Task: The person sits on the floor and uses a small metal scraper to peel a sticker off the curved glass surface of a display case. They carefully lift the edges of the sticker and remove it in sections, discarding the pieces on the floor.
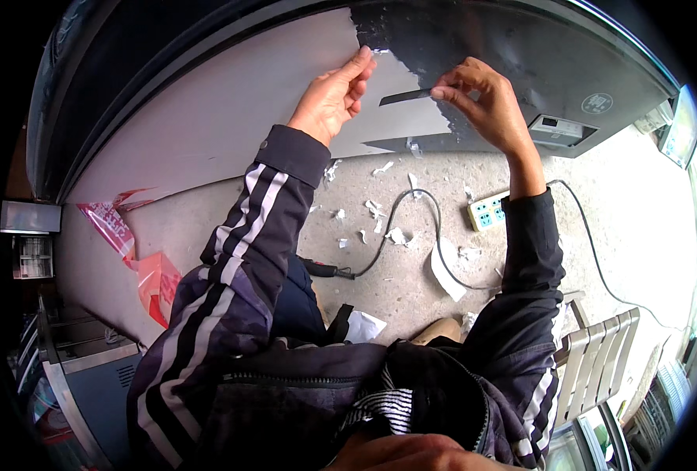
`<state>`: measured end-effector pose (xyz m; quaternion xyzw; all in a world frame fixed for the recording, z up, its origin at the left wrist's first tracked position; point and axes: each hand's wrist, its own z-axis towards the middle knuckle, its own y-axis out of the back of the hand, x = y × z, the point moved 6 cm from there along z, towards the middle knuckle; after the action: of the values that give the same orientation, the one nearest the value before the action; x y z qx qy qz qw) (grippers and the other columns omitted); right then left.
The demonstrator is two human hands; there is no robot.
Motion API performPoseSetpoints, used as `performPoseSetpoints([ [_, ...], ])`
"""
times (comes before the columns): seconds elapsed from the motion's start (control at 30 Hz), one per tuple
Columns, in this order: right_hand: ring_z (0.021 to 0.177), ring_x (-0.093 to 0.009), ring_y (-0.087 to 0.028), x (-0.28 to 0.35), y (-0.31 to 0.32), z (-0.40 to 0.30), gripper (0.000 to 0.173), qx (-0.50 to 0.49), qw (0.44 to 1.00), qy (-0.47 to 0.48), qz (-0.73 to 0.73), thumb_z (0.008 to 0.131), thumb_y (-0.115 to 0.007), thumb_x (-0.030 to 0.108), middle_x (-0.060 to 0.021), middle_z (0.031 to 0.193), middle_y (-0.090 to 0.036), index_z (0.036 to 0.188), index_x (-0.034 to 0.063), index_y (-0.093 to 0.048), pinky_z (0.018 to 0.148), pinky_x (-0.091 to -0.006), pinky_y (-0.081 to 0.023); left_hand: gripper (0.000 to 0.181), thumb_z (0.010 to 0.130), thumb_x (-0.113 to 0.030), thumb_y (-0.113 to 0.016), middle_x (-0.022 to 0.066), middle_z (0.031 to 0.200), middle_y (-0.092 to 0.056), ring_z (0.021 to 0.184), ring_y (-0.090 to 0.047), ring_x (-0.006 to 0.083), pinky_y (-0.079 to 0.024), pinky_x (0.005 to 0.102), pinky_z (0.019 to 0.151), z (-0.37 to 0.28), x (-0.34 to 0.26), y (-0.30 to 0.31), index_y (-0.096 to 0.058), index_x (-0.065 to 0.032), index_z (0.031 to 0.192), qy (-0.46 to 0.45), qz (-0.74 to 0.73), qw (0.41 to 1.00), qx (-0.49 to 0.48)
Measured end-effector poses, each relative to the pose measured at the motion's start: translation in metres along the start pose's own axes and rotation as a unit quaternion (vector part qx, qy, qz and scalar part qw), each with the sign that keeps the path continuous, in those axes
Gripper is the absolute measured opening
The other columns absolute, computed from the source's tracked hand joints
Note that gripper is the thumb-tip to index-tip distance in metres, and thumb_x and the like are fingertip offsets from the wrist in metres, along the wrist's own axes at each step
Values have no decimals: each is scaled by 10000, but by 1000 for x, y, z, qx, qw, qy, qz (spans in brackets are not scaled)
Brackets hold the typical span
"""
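Observation:
A large appliance panel (531,70), dark grey, curves across the top of the view. Its left part carries a whitish layer (207,112) with a ragged, torn edge. My left hand (334,97) is at that edge, thumb and forefinger drawn together near a small white shred; whether they pinch it I cannot tell. Farther right, my right hand (481,97) pinches the end of a thin, flat dark strip (404,98). The strip points left, in front of the whitish layer. Its contact with the panel is unclear.
White scraps (398,235) litter the concrete floor. A power strip (487,213) lies near my right forearm. A black cord (440,235) loops to a tool handle (322,269). Red printed plastic film (154,277) hangs at the left. A slatted seat (598,359) stands at right.

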<state>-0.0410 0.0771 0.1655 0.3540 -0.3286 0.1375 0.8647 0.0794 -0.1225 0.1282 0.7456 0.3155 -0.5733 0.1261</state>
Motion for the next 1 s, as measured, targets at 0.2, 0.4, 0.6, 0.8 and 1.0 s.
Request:
performPoseSetpoints([
  [0.2,750,-159,-570,0,6,-2,170,-10,1000,-3,2,840,-811,267,-27,852,-620,892,109,-780,636,-301,-472,295,821,-368,-859,-125,763,-596,675,-504,1,-384,224,634,4,4,-10,-751,-150,987,41,-89,995,16],
  [0.4,752,-153,-574,1,15,-3,175,-13,1000,11,-2,844,-809,256,-27,863,-630,906,95,-777,643,-301,-480,200,853,-271,-818,-120,739,-572,657,-479,15,-356,227,618,10,5,-5,-758,-136,988,18,-57,998,28],
  [0.6,794,-158,-643,-2,24,-1,160,-28,999,11,16,852,-798,236,-30,889,-658,916,92,-769,692,-292,-526,303,837,-358,-818,-68,728,-588,742,-506,47,-376,266,744,6,8,1,-754,-98,978,-41,245,969,10],
  [0.8,840,-177,-691,-5,40,0,190,-53,999,10,4,851,-802,262,-38,930,-686,941,99,-766,732,-302,-568,501,792,-528,-831,-72,851,-592,778,-494,45,-377,233,730,9,10,-4,-756,-96,1034,-68,292,950,88],
  [1.0,878,-180,-708,0,48,-2,226,-63,998,12,-28,851,-803,304,-45,937,-695,949,104,-765,734,-298,-572,519,764,-587,-834,-113,824,-557,725,-468,1,-345,210,637,5,-2,-7,-753,-133,1002,-18,92,995,26],
])
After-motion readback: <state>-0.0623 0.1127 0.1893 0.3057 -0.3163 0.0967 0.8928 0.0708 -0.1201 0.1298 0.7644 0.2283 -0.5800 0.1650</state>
